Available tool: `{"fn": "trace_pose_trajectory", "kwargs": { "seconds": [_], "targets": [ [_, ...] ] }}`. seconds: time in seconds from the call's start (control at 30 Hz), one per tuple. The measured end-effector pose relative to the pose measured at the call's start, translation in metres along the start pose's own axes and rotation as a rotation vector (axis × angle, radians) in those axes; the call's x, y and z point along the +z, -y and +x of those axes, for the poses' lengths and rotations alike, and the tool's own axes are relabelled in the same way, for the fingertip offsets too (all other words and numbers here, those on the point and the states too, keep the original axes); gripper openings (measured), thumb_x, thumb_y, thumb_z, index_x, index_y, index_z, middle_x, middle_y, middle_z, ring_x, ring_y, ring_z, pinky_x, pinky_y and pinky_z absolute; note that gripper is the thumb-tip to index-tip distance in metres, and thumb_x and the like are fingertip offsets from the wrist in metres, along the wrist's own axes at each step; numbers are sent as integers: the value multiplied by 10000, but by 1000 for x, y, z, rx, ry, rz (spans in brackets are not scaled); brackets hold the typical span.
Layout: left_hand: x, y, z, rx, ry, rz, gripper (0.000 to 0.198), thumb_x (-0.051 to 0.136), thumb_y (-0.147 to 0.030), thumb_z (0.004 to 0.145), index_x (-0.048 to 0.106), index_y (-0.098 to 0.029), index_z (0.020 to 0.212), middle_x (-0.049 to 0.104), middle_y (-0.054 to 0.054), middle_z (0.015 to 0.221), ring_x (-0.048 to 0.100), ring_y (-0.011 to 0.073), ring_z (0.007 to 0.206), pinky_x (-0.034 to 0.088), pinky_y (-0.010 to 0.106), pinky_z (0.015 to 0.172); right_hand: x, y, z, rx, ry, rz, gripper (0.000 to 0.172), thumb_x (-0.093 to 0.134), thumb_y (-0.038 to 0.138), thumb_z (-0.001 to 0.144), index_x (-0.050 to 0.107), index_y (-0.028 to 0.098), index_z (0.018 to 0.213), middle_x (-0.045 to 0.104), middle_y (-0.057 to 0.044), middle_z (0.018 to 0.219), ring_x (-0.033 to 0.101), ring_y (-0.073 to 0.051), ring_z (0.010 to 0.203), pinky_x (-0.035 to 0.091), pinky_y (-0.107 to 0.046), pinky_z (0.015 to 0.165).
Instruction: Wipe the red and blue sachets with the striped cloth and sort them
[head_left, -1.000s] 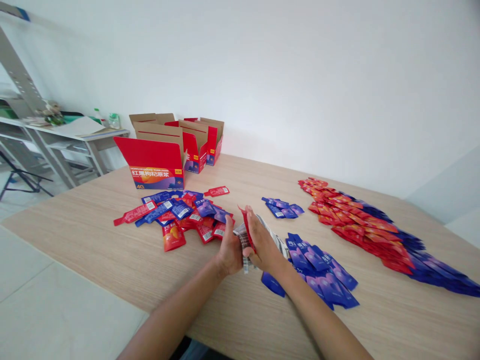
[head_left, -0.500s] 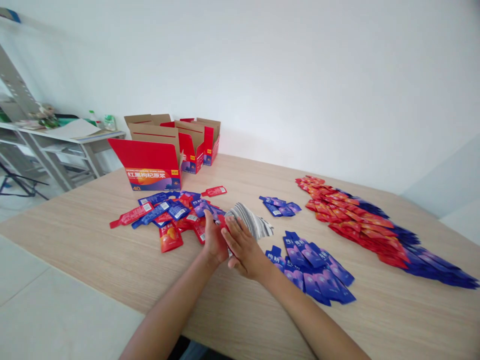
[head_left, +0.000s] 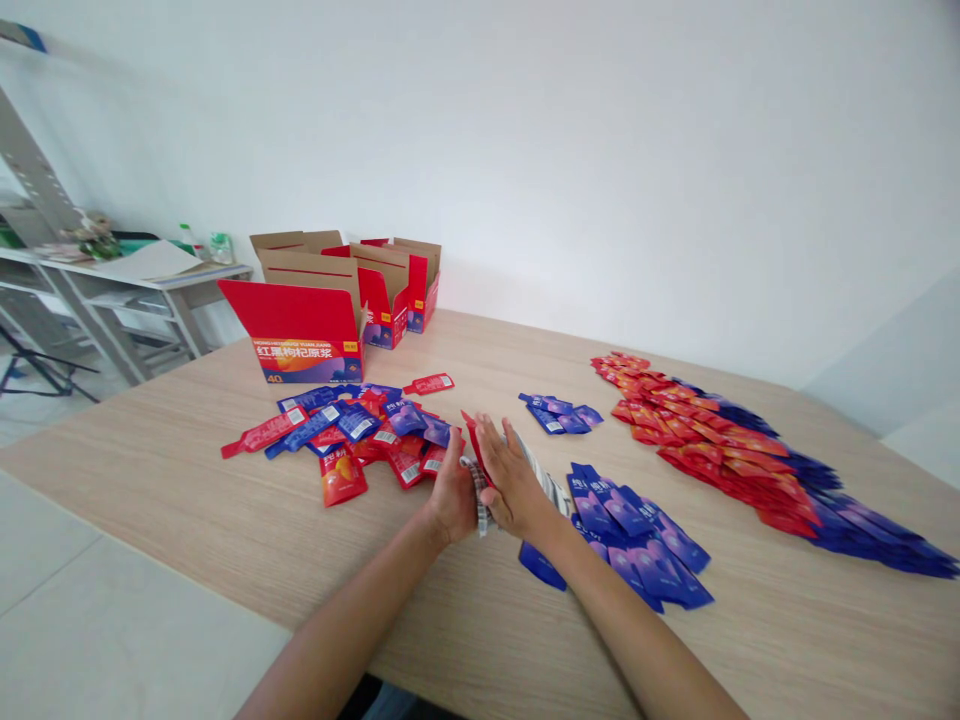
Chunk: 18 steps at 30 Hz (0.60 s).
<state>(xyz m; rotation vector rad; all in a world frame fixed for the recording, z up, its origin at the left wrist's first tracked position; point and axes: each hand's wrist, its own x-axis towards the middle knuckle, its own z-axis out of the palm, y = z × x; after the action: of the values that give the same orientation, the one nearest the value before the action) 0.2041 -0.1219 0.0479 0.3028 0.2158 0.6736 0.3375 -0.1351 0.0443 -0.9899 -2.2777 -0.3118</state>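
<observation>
Head view, looking forward and down. Left hand (head_left: 452, 500) and right hand (head_left: 514, 480) together above the counter (head_left: 352, 545), near its close edge. Grip: the two palms pressed toward each other, pinching a red pouch (head_left: 475, 445) and a striped cloth (head_left: 555, 490) between them. Pouch stands roughly on edge, one corner poking up past the right fingers, which lie straight and close together. Left thumb points up; remaining left fingers mostly hidden. Cloth shows out on either side of the right hand.

Just left of the hands: mixed pile (head_left: 360, 423) of red and blue pouches, overlapping, some with barcodes up. One lone red packet (head_left: 430, 384) beyond the pile.

Right of the hands: loose fan of blue pouches (head_left: 641, 550), partly behind the right forearm. Small blue cluster (head_left: 562, 415) farther off, apart from that fan. Far right: long overlapping rows of red pouches (head_left: 705, 435), dark blue pouches (head_left: 885, 540) along their outer side and near end.

Beyond the pile, three red cartons (head_left: 307, 320) stand with flaps up, the rear ones partly hidden. Pale wall (head_left: 600, 150) behind.
</observation>
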Motion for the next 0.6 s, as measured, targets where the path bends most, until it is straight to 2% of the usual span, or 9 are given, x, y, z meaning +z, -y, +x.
{"fn": "trace_pose_trajectory", "kwargs": {
  "seconds": [0.17, 0.27, 0.4, 0.5, 0.6],
  "targets": [
    [3, -1, -3, -25, 23, 45, 685, 418, -676, 942, 631, -183, 1367, 778, 135, 1046, 726, 314, 1055, 549, 451, 945, -1, -1, 1, 2, -4, -60, 819, 38, 680, 989, -88, 179, 1624, 300, -197, 1636, 185, -316, 1550, 136, -682, 1225],
    [2, -1, -4, 3, 16, 56, 668, 410, -670, 949, 643, -195, 1356, 779, 127, 1040, 721, 306, 1069, 547, 434, 952, 1, 3, 0, 49, -7, -24, 847, 82, 697, 983, -44, 166, 1631, 242, -202, 1656, 167, -314, 1554, 241, -633, 1220],
    [3, -2, -3, 117, -48, -4, 835, 282, -799, 902, 681, -177, 1290, 761, 143, 1096, 678, 310, 1155, 504, 439, 1025, 9, 15, -2, 160, -81, 84, 712, 108, 577, 1046, -48, 203, 1632, 195, -155, 1680, 189, -264, 1553, 354, -549, 1198],
    [4, -6, -3, 236, -141, -63, 824, 247, -788, 918, 735, -160, 1136, 757, 132, 1076, 665, 295, 1161, 479, 413, 1055, 15, 29, -3, 177, -96, 117, 672, 133, 532, 1064, -58, 226, 1631, 199, -129, 1682, 212, -261, 1547, 378, -536, 1190],
    [0, -13, -4, 320, -244, -132, 775, 247, -750, 946, 733, -149, 898, 749, 109, 909, 690, 276, 1077, 474, 379, 1053, 18, 42, -1, 105, -73, 123, 670, 149, 505, 1070, -57, 203, 1631, 234, -137, 1670, 237, -269, 1539, 379, -539, 1191]
  ]
}}
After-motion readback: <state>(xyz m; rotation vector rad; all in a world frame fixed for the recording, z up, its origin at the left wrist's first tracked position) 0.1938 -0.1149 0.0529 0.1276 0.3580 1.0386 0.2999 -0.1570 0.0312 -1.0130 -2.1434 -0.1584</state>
